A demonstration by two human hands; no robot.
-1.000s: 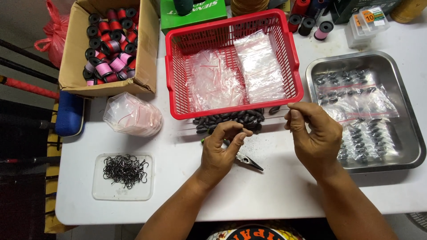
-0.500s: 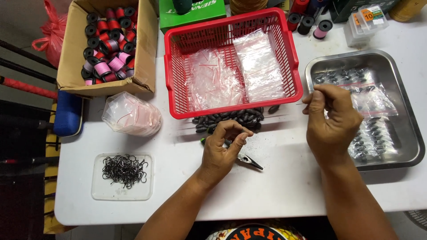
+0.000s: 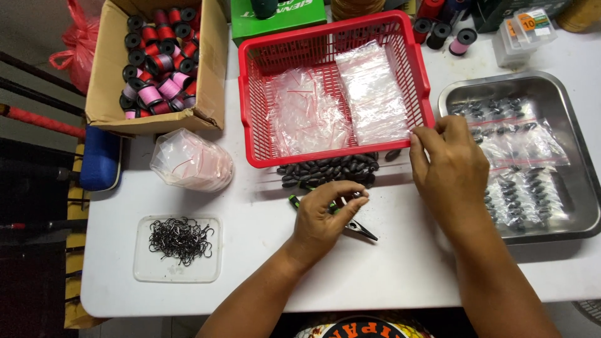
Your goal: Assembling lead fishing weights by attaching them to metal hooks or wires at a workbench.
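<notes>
My left hand (image 3: 322, 219) rests on the white table (image 3: 400, 275) with thumb and fingertips pinched together; I see nothing between them. Under it lie small pliers (image 3: 363, 231) with a green handle. Just beyond the fingers is a pile of dark oval sinkers (image 3: 328, 170). My right hand (image 3: 451, 169) is at the front right corner of the red basket (image 3: 250, 100), fingers loosely spread and touching its rim, holding nothing. Inside the basket lie stacks of clear plastic bags (image 3: 372, 94).
A metal tray (image 3: 579, 181) on the right holds bagged sinkers. A cardboard box of thread spools (image 3: 156, 62) stands back left, with a bunch of clear bags (image 3: 191, 159) in front of it. A white lid with black hooks (image 3: 178, 241) is front left.
My right hand carried a small bag to the metal tray, let it go, and has come back left to the basket's corner. My left hand stayed put.
</notes>
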